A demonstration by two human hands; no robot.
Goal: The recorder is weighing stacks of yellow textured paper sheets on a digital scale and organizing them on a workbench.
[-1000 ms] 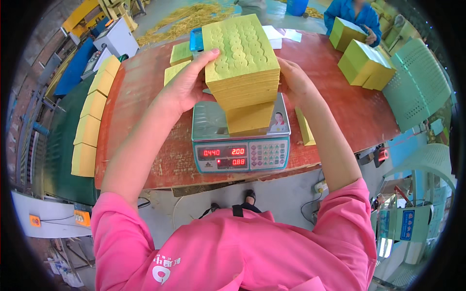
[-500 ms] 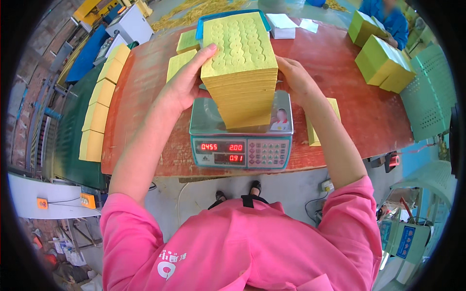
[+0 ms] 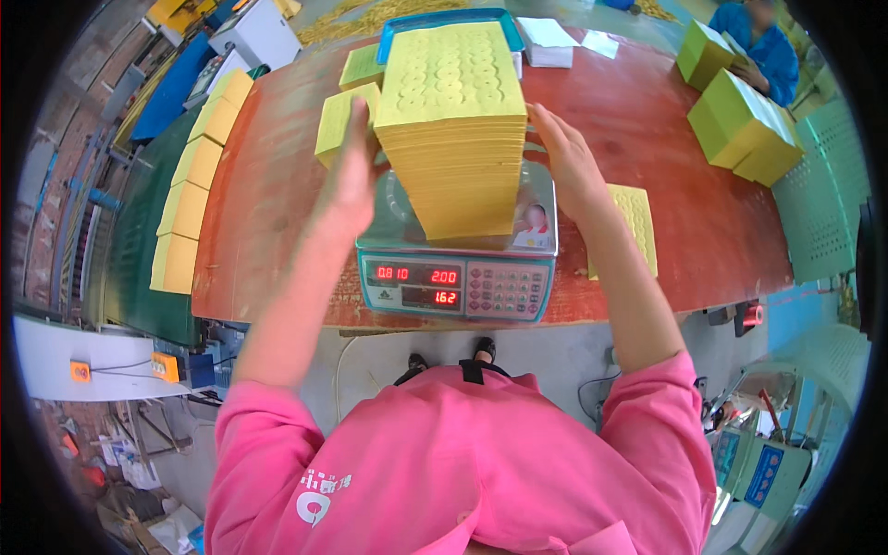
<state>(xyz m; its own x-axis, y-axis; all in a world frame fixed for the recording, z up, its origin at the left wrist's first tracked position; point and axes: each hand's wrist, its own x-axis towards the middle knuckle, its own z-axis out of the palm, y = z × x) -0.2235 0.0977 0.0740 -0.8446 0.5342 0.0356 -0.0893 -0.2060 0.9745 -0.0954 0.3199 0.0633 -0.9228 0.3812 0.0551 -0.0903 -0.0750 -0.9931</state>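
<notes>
Two bare hands flank a tall yellow paper stack [image 3: 450,166], which stands on an electronic scale [image 3: 458,252] between them. Compared with the preceding views, the left hand [image 3: 350,192] has come off the stack's side: its thumb, previously laid over the top edge, now points upward beside it. The red readout [image 3: 416,285], nearer the wearer than either hand, shows a higher figure than before, which suggests that the scale now bears more of the stack's weight and the hands less.

The left hand is open and somewhat blurred, its palm turned toward the stack, with no grip apparent. The right hand [image 3: 572,171] is likewise open, fingers extended along the opposite side; its fingertips lie so close to the stack's edge that light contact cannot be ruled out.

Just beyond the left hand lies a short yellow stack [image 3: 344,125], with another yellow bundle [image 3: 361,67] farther behind it. A blue tray [image 3: 504,18] and a white paper pile [image 3: 549,51] lie beyond both hands. Beside the right forearm, a low yellow pile [image 3: 635,222] rests on the red surface [image 3: 277,166]. Well to the left of the left hand runs a row of yellow blocks [image 3: 190,190].
</notes>
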